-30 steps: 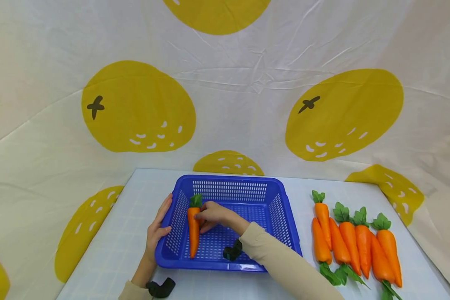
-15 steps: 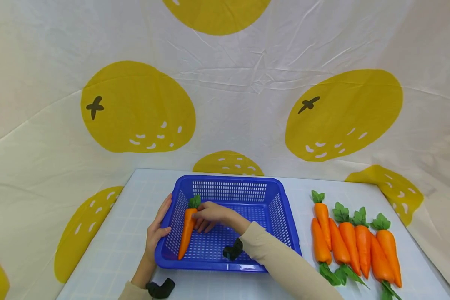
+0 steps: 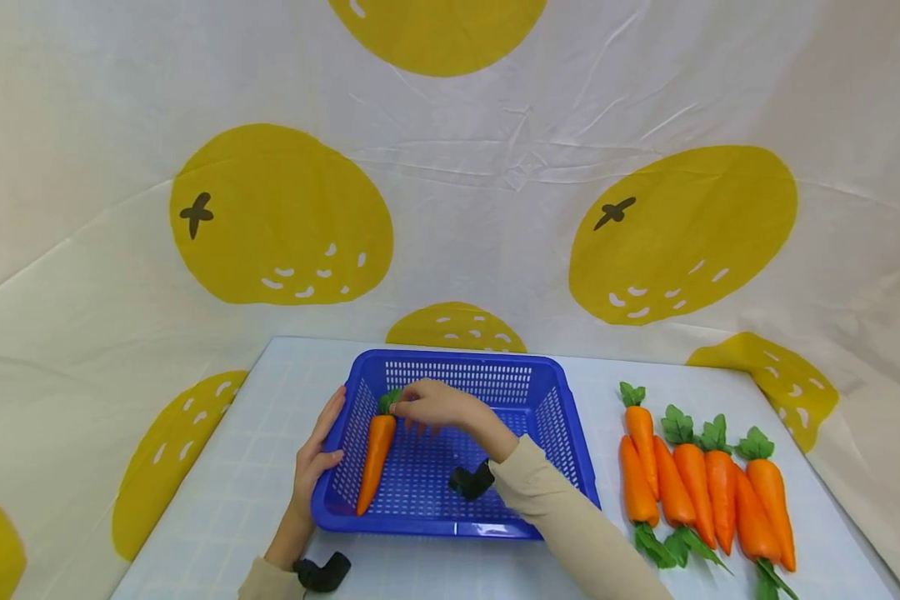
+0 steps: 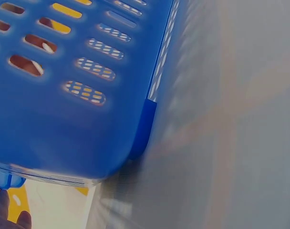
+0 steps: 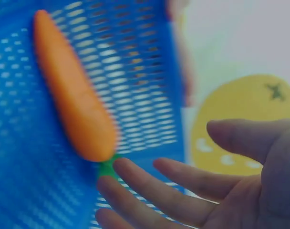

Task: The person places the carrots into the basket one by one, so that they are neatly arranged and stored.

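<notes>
One orange carrot (image 3: 376,462) with a green leafy top lies along the left side inside a blue plastic basket (image 3: 465,527). My right hand (image 3: 438,404) is over the basket, beside the carrot's leaves. In the right wrist view its fingers (image 5: 135,191) are spread and hold nothing; the carrot (image 5: 73,90) lies apart from the palm. My left hand (image 3: 315,458) rests against the basket's left outer side, fingers stretched along it and thumb at the rim. The left wrist view shows mostly the basket wall (image 4: 54,119), with some fingertips at the lower left corner.
Several carrots (image 3: 708,492) lie in a row on the table, right of the basket, their leaves pointing both ways. The table (image 3: 217,500) has a pale checked cover. Behind it hangs a white cloth (image 3: 480,233) with yellow fruit prints.
The carrot's tip swung left, so it now leans along the basket's left wall. My right hand has let go of it and risen slightly. The left hand stayed in place.
</notes>
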### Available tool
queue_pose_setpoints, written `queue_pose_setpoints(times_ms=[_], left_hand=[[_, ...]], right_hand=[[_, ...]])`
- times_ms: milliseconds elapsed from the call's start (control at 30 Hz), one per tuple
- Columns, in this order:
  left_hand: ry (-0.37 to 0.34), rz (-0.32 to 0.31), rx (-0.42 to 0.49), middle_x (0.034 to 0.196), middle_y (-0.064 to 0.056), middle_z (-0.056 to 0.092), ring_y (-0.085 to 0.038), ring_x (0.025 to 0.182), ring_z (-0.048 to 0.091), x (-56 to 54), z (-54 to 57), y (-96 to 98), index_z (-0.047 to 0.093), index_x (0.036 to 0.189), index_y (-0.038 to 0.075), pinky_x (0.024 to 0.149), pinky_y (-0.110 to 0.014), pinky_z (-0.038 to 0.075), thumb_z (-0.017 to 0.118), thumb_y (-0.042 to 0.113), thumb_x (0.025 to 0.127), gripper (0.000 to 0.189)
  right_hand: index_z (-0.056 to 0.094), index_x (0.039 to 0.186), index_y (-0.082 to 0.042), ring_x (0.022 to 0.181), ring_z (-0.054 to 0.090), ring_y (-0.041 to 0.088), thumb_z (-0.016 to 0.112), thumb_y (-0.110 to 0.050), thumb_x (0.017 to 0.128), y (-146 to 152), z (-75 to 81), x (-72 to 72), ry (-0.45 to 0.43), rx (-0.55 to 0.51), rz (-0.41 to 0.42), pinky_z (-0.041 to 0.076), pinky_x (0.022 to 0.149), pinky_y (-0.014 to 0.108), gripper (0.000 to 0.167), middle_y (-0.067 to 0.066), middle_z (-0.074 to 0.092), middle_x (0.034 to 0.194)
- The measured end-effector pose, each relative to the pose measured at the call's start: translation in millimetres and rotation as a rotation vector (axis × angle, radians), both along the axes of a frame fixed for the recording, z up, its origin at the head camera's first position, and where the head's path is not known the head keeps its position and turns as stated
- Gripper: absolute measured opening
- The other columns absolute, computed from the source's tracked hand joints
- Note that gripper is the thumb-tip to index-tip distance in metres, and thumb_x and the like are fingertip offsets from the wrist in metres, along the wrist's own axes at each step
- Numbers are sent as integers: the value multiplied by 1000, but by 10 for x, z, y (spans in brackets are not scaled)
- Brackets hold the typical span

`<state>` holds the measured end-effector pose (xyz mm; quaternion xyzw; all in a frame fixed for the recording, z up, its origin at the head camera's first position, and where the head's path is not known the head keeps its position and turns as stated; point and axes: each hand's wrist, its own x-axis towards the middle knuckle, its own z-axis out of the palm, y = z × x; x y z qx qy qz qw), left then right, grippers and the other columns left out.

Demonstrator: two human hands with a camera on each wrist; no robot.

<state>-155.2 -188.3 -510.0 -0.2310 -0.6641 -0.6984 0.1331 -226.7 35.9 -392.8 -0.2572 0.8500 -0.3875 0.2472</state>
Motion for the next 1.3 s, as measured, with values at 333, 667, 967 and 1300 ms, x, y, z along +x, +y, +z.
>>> queue_pose_setpoints(times_ms=[333, 667, 967, 1300], left_hand=[[20, -4, 15, 163, -20, 18, -15, 149, 21, -2, 9, 10, 27, 153, -6, 113, -17, 22, 38, -4, 87, 67], [12, -2, 18, 163, -17, 19, -14, 149, 21, -6, 1, 12, 26, 153, -6, 113, -17, 23, 39, -3, 86, 68], [22, 1, 22, 163, -20, 18, -14, 149, 22, 12, 5, 16, 26, 152, -7, 112, -16, 25, 38, -4, 87, 66], [45, -7, 21, 162, -21, 18, -16, 149, 21, 9, 13, 16, 25, 152, -9, 112, -16, 24, 38, -5, 87, 66]], right_hand=[[65, 123, -7, 88, 63, 18, 52, -28, 103, 308, 569, 327, 198, -61, -76, 54, 77, 30, 32, 4, 68, 104], [66, 125, -20, 104, 63, 16, 59, -36, 100, 846, 802, 726, 291, -209, -234, 53, 87, 38, 30, -3, 68, 112], [65, 122, -8, 98, 68, 22, 59, -22, 101, 1458, 680, 970, 347, -332, -394, 57, 85, 34, 27, 9, 71, 109], [65, 121, -2, 83, 69, 18, 56, -27, 102, 2203, 458, 1091, 404, -246, -658, 57, 74, 25, 33, 14, 71, 94]])
